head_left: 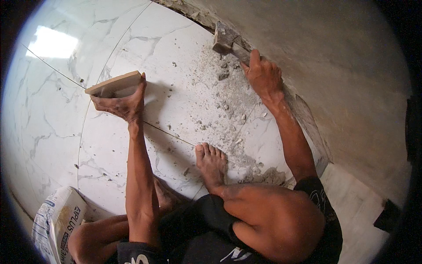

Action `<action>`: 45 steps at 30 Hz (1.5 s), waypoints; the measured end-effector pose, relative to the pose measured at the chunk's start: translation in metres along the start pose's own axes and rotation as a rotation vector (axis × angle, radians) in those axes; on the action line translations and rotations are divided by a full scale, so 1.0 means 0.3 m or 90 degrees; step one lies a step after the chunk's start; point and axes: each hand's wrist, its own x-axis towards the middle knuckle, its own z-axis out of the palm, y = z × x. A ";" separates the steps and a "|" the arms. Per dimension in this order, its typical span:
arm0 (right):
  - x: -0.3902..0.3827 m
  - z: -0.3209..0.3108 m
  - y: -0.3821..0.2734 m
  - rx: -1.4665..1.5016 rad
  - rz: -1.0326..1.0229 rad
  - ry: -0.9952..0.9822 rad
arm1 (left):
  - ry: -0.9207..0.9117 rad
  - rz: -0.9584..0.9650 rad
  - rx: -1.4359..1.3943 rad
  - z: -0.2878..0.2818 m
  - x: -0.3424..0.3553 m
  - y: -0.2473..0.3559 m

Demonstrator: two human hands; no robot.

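My left hand [121,107] is closed round a cut strip of tile [115,82], which it holds tilted above the marbled floor, a beige edge uppermost. The tile's shadow falls on the floor beside it. Over by the wall, my right hand [265,80] grips a hammer [225,39] by its handle; most of that handle is hidden in the fist. The worn, dusty steel head lies near the gap between floor and wall, and I cannot tell whether it touches either. Grey mortar rubble [224,75] lies just below the hammer.
White marbled floor tiles [140,44] spread to the left, scattered with crumbs. A rough grey wall [325,66] rises on the right, its lower edge broken. My bare foot [212,165] rests amid debris. A white printed bag [57,220] stands at lower left.
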 end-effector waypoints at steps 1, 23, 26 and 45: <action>-0.005 0.001 -0.017 0.004 -0.014 0.007 | 0.001 0.002 0.010 -0.006 0.004 -0.008; 0.115 0.003 -0.074 0.015 -0.027 0.027 | 0.007 0.026 0.035 0.010 0.006 -0.024; 0.040 -0.005 -0.129 0.052 -0.084 0.084 | 0.004 0.028 0.038 -0.003 0.007 -0.031; 0.029 0.042 -0.031 0.007 -0.060 0.057 | -0.003 0.014 0.039 0.022 -0.005 -0.030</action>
